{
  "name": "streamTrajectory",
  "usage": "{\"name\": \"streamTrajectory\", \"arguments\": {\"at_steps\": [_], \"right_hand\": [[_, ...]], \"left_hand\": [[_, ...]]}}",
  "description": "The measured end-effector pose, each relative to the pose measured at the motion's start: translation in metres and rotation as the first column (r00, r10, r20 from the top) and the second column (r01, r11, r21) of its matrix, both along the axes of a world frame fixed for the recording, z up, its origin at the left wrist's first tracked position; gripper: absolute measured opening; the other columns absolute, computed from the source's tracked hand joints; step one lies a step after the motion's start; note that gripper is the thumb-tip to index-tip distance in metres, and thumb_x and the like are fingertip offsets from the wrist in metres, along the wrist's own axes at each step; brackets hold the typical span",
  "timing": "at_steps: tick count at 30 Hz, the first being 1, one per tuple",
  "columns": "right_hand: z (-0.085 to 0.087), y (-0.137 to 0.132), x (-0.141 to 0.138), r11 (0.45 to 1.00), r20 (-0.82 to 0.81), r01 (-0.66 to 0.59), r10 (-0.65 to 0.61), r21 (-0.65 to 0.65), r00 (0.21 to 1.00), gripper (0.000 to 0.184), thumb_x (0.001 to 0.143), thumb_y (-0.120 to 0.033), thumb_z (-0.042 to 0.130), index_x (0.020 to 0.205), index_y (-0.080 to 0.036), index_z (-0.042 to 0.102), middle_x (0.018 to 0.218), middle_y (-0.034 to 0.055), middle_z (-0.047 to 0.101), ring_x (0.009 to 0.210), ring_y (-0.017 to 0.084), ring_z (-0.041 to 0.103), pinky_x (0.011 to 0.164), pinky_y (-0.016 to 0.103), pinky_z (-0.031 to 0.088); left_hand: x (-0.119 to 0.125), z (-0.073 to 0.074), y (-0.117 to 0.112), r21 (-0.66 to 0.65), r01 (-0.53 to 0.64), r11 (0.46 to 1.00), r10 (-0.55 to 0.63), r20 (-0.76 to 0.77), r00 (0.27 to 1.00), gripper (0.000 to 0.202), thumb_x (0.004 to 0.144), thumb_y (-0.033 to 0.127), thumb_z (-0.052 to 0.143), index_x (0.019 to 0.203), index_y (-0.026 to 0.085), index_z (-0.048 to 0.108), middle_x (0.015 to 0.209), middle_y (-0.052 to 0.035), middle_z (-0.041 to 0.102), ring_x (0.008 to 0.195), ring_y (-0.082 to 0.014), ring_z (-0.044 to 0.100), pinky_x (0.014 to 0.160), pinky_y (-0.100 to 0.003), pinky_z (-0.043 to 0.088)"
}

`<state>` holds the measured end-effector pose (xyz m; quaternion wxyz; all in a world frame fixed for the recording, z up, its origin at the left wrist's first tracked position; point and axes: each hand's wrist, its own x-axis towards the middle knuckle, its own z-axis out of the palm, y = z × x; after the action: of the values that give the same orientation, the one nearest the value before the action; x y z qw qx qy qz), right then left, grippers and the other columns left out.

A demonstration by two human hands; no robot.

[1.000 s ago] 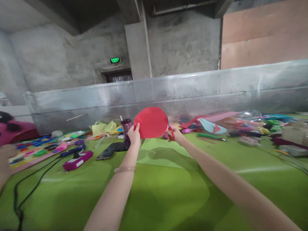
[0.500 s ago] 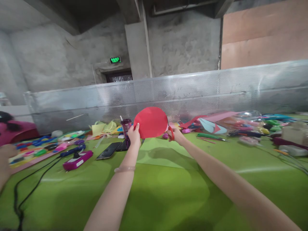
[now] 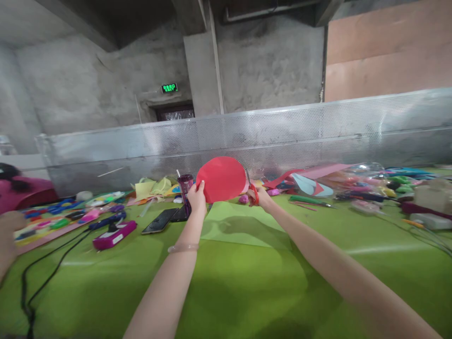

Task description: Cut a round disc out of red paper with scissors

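My left hand pinches the lower left edge of a round red paper cutout and holds it upright above the green table. My right hand grips red-handled scissors, whose blades point up along the right rim of the red paper. A light green sheet lies flat on the table just under both hands.
A purple tumbler with a straw, two phones and a magenta box lie to the left. A black cable trails across the front left. Craft paper and tools crowd the back right. Another person's hand shows at far left.
The scissors have shifted slightly right, off the red paper's edge, with their blades now showing above my right hand. The paper and my left hand have hardly moved.
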<state>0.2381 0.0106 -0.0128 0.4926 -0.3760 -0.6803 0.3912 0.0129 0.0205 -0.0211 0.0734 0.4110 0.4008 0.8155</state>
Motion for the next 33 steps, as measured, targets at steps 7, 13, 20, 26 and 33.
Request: {"name": "streamTrajectory", "arguments": {"at_steps": [7, 13, 20, 26, 33], "right_hand": [[-0.0017, 0.0001, -0.0016, 1.0, 0.022, -0.025, 0.025, 0.019, 0.999, 0.023, 0.07, -0.017, 0.048, 0.049, -0.02, 0.041, 0.038, -0.0028, 0.048, 0.035, 0.01, 0.047, 0.038, 0.021, 0.042], [-0.0011, -0.0037, -0.004, 0.999, 0.028, -0.029, 0.028, 0.035, 0.999, 0.022, 0.072, -0.017, 0.048, 0.051, -0.02, 0.042, 0.038, -0.0027, 0.048, 0.036, 0.01, 0.047, 0.039, 0.02, 0.041], [0.0005, -0.0071, -0.0046, 0.999, 0.011, -0.033, 0.032, 0.031, 0.999, 0.022, 0.072, -0.016, 0.047, 0.051, -0.019, 0.042, 0.039, -0.0024, 0.049, 0.037, 0.01, 0.047, 0.039, 0.019, 0.041], [-0.0005, -0.006, -0.0038, 0.998, 0.013, -0.043, 0.042, 0.047, 0.999, 0.02, 0.072, -0.017, 0.048, 0.052, -0.019, 0.043, 0.038, -0.0024, 0.049, 0.037, 0.01, 0.047, 0.04, 0.02, 0.042], [-0.0028, -0.0001, -0.0044, 1.0, 0.009, -0.022, 0.022, 0.008, 1.0, 0.02, 0.072, -0.018, 0.049, 0.053, -0.018, 0.044, 0.04, -0.0021, 0.05, 0.038, 0.01, 0.048, 0.042, 0.021, 0.044]], "left_hand": [[0.0001, -0.0003, 0.0003, 0.017, -0.017, 1.0, 0.017, -0.007, 1.0, 0.027, 0.069, 0.043, 0.057, 0.065, 0.016, 0.059, 0.065, -0.0006, 0.059, 0.063, -0.0152, 0.051, 0.065, -0.026, 0.041], [0.0017, 0.0015, -0.0031, 0.001, -0.004, 1.0, 0.004, -0.012, 1.0, 0.028, 0.068, 0.043, 0.058, 0.066, 0.016, 0.059, 0.065, -0.001, 0.06, 0.064, -0.0156, 0.051, 0.063, -0.026, 0.041], [0.0017, 0.0015, -0.0031, -0.001, 0.018, 1.0, -0.018, -0.031, 0.999, 0.029, 0.069, 0.044, 0.057, 0.072, 0.015, 0.063, 0.069, -0.0027, 0.062, 0.066, -0.0166, 0.053, 0.066, -0.027, 0.042], [0.0004, 0.0005, -0.0018, -0.001, 0.017, 1.0, -0.017, -0.034, 0.999, 0.031, 0.07, 0.044, 0.058, 0.076, 0.014, 0.064, 0.071, -0.0033, 0.063, 0.068, -0.0166, 0.053, 0.067, -0.027, 0.042], [0.0017, 0.0, -0.0006, 0.016, 0.044, 0.999, -0.044, -0.021, 0.999, 0.03, 0.07, 0.043, 0.058, 0.077, 0.015, 0.065, 0.071, -0.004, 0.063, 0.07, -0.0181, 0.054, 0.069, -0.029, 0.043]]}}
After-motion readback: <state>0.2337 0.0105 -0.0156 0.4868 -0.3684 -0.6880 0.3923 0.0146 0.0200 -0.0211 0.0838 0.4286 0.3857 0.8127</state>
